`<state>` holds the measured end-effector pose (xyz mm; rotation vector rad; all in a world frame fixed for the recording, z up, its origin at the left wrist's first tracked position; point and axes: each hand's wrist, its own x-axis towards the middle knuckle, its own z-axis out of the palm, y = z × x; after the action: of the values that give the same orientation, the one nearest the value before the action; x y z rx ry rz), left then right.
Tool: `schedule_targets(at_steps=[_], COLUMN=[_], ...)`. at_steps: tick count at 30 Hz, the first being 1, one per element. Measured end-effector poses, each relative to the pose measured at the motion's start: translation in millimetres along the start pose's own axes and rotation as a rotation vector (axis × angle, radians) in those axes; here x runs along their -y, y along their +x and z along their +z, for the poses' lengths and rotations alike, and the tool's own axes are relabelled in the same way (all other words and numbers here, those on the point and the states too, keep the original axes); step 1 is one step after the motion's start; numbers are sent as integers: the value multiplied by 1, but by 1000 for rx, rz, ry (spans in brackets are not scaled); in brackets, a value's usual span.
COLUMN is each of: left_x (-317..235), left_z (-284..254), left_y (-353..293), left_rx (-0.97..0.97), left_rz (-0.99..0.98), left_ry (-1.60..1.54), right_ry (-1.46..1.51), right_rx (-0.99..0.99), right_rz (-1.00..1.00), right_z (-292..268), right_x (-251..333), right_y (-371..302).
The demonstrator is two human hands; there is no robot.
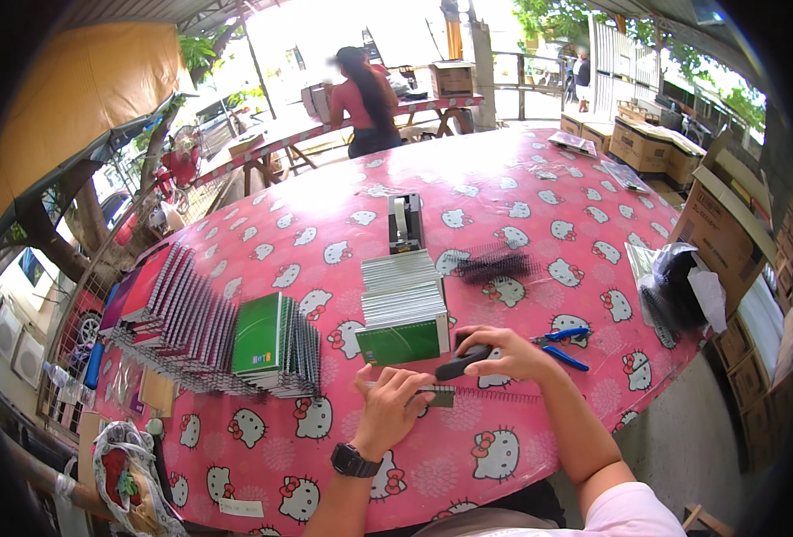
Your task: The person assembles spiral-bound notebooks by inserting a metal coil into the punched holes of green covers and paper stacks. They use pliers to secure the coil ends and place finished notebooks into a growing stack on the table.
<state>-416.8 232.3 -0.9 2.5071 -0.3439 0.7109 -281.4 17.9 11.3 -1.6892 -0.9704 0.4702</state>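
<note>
Close to the front middle of the table, my left hand grips a small green notebook, fingers bent over its punched edge and partly covering it. A dark spiral wire runs out to the right from that edge. My right hand is closed round a black handheld tool, whose end is over the notebook's edge by the wire; what the tool is I cannot tell. Just beyond both hands stands a stack of unbound notebooks with a green cover facing me. Blue-handled pliers lie right of my right hand.
Rows of spiral-bound notebooks stand at the left, green ones nearest. Loose black coils and a tape dispenser lie farther back. A plastic bag with coils sits at the right edge, beside cardboard boxes. A person stands beyond the table.
</note>
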Motion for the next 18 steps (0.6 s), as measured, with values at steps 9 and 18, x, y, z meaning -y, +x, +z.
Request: schedule_targets(at_steps=[9, 18], left_x=[0, 3], left_z=[10, 9], left_y=[-3, -2], left_rx=[56, 37], left_rz=[44, 60], left_ry=[-7, -12], right_ry=[418, 396], right_rx=[114, 217], right_rz=[-107, 6], right_z=[-24, -10], right_x=[-17, -38], right_y=[-6, 1])
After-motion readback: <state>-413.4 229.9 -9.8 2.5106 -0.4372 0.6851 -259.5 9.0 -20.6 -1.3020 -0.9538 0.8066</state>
